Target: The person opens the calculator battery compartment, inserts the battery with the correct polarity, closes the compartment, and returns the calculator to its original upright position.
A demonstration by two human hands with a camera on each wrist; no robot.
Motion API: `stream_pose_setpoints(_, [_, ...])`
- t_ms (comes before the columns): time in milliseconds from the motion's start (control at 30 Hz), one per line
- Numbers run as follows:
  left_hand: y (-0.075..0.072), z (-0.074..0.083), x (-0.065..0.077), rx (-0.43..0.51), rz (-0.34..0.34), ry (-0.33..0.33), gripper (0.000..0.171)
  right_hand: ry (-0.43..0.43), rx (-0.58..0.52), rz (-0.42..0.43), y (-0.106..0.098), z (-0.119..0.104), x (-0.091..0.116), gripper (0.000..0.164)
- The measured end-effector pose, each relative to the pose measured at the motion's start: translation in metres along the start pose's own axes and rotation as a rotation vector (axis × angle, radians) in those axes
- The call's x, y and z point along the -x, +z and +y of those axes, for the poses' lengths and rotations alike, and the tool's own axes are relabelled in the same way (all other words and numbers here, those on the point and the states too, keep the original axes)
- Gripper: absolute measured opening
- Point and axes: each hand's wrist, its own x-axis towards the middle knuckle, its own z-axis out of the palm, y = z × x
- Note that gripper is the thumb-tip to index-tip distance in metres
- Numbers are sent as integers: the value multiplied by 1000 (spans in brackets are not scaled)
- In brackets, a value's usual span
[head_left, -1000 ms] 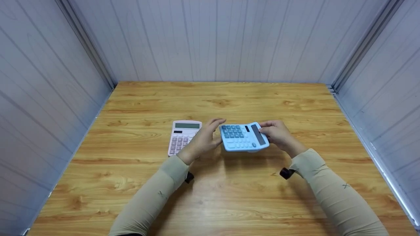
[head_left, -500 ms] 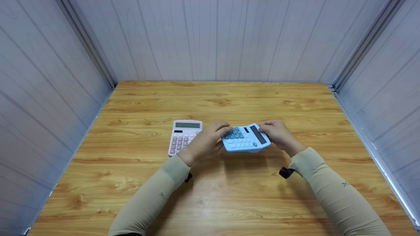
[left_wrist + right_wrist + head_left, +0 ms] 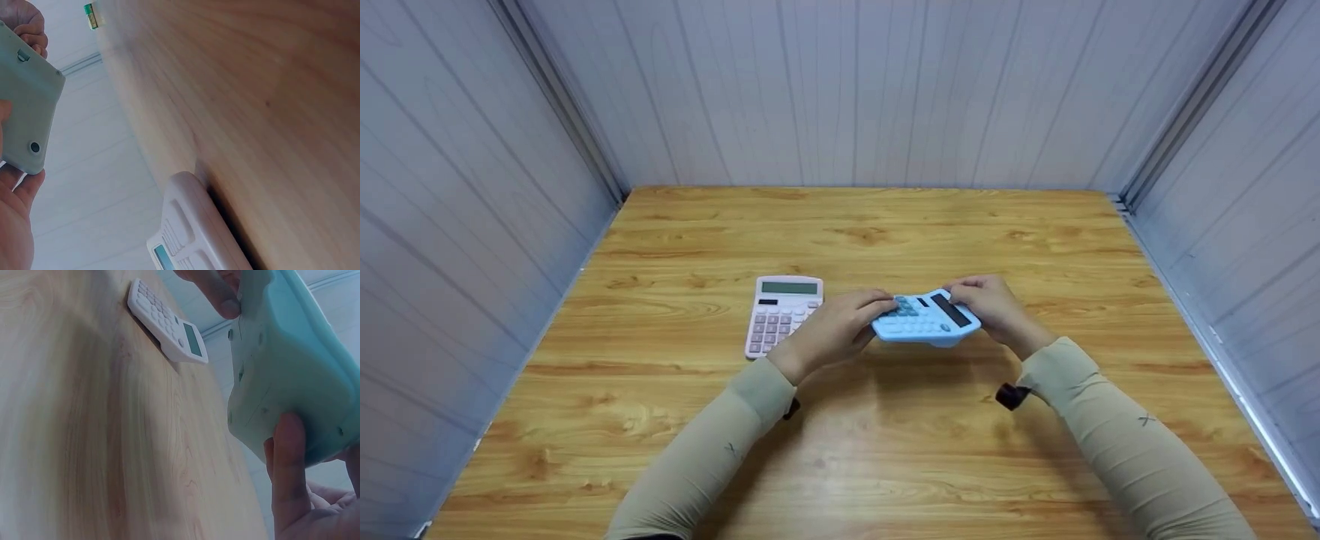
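Note:
A light blue calculator [image 3: 919, 328] is held up over the table, keys upward and tilted, its shadow on the wood below. My left hand [image 3: 840, 326] grips the keypad end, fingers lying over some keys. At the screen end my right hand [image 3: 994, 309] pinches the edge, thumb by the display. The right wrist view shows the calculator's underside [image 3: 287, 365], with a right-hand finger [image 3: 289, 455] pressed against it. A pink calculator [image 3: 769, 322] lies on the table left of the blue one, partly covered by my left hand and wrist.
The wooden table [image 3: 840, 465] is enclosed by pale panel walls [image 3: 855, 90] at the back and both sides. In the left wrist view, a small green and gold cylinder [image 3: 91, 17], battery-like, appears at the far side of the wood.
My left hand has moved right and taken hold of the blue calculator's keypad end. The calculator has tilted, so its face shows more slantwise. My right hand keeps its hold, nearly still.

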Motion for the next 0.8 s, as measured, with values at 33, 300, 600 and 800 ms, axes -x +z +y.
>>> stream_pose_setpoints(33, [0,0,0,4,0,8,41,1,3,-1,0,0,0,47])
stream_pose_setpoints(300, [-3,2,2,16,22,49,41,16,-40,-46,0,-2,1,50])
stream_pose_setpoints(600, [-3,2,3,84,81,52,31,48,-65,-154,-5,0,1,47])
stream_pose_setpoints(800, [-5,2,3,181,99,9,27,-14,-114,-146,-10,-1,4,26])
